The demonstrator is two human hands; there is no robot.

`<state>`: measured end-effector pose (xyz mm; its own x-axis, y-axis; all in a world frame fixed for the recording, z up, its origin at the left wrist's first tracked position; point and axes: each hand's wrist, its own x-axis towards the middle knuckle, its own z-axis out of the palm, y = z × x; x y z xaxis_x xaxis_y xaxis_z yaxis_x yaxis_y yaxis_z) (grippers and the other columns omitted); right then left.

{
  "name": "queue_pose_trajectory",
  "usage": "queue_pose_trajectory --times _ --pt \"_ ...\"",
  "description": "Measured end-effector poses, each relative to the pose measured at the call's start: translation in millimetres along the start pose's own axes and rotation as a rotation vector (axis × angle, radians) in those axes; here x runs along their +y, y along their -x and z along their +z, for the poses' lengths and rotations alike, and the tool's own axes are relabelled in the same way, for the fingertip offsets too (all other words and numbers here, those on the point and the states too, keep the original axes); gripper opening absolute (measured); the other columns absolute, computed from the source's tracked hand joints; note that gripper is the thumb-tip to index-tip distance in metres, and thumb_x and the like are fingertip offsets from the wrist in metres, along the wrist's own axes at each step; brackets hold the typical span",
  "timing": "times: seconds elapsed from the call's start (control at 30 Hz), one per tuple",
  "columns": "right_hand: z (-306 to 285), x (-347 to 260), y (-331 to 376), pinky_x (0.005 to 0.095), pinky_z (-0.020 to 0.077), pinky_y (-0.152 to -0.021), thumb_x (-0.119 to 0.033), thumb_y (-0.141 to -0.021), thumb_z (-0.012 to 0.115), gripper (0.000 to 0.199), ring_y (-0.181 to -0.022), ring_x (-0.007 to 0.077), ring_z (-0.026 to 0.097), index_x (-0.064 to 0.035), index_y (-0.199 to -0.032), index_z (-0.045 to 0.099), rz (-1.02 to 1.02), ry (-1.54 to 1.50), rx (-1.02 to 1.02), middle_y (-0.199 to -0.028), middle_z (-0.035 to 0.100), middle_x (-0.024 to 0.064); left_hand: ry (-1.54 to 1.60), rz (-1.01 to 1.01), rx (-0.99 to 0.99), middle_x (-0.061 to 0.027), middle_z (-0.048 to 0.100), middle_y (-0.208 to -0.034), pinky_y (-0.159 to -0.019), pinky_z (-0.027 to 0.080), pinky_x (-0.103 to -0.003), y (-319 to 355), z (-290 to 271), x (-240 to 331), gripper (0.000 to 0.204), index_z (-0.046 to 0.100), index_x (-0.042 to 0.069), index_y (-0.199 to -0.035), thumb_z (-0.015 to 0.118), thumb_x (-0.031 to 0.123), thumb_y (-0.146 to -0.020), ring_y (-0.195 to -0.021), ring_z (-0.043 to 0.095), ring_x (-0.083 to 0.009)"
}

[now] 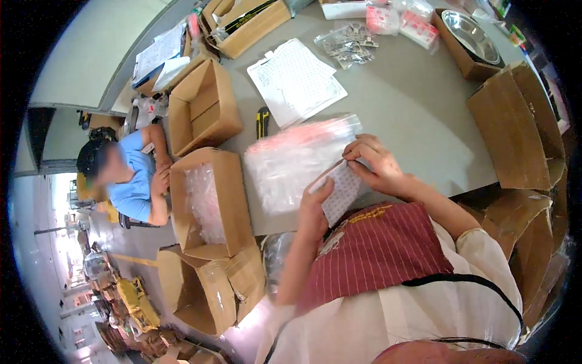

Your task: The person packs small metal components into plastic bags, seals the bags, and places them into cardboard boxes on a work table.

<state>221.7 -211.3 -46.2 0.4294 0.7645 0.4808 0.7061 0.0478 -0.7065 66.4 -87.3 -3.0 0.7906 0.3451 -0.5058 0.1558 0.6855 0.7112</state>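
Pinched between thumb and fingers at both ends of its upper-left edge, a white sheet patterned with small grey dots is held by the left hand and the right hand. The left thumb presses flat on the dotted face, its fingers out of sight behind; the right thumb and fingertips close together on the upper corner. That edge slants from the left thumb up and rightward to the right fingertips, while the opposite corner points down toward the person's lap. The hands cover part of the outline, so I cannot tell which way the long axis runs.

The sheet is just above the maroon pinstriped apron, at the near side of the grey table. Just left of the hands lies a stack of clear plastic bags, reddish along its far side. Beyond it are a yellow-and-black utility knife and a clipboard with printed papers. An open carton holding clear packaging stands left of the stack, near a co-worker in a light-blue shirt.
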Motion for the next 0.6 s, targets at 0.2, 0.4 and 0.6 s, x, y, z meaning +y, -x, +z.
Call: queue_pose_trajectory --times 0.2,0.4,0.6 --pt "-3 12 -3 0.0354 0.0447 -0.093 -0.004 -0.088 0.064 0.008 -0.098 0.0226 0.061 -0.0027 -0.096 0.062 0.096 -0.188 -0.103 -0.100 0.064 0.0080 -0.007 0.032 -0.010 -0.0164 0.064 -0.114 -0.088 0.054 -0.040 -7 -11 -8 0.043 0.054 -0.006 -0.126 0.062 0.017 -0.090 -0.100 0.065 -0.0275" --pt "-6 11 -5 0.0283 0.0437 -0.089 -0.005 -0.091 0.062 0.009 -0.096 0.0114 0.056 -0.0005 -0.098 0.063 0.379 -0.588 -0.196 -0.099 0.063 0.0034 -0.072 -0.006 -0.017 -0.0147 0.064 -0.117 -0.092 0.050 -0.034 0 -13 -3 0.046 0.055 -0.004 -0.130 0.061 0.020 -0.091 -0.104 0.063 -0.0236" --pt "12 42 -3 0.0300 0.0441 -0.089 -0.011 -0.091 0.063 0.013 -0.098 0.0118 0.055 0.0006 -0.098 0.062 0.477 -0.623 -0.059 -0.099 0.063 0.0026 -0.018 0.059 0.183 -0.0135 0.065 -0.109 -0.087 0.053 -0.036 -2 -44 -11 0.040 0.059 -0.004 -0.123 0.063 0.017 -0.089 -0.103 0.064 -0.0241"
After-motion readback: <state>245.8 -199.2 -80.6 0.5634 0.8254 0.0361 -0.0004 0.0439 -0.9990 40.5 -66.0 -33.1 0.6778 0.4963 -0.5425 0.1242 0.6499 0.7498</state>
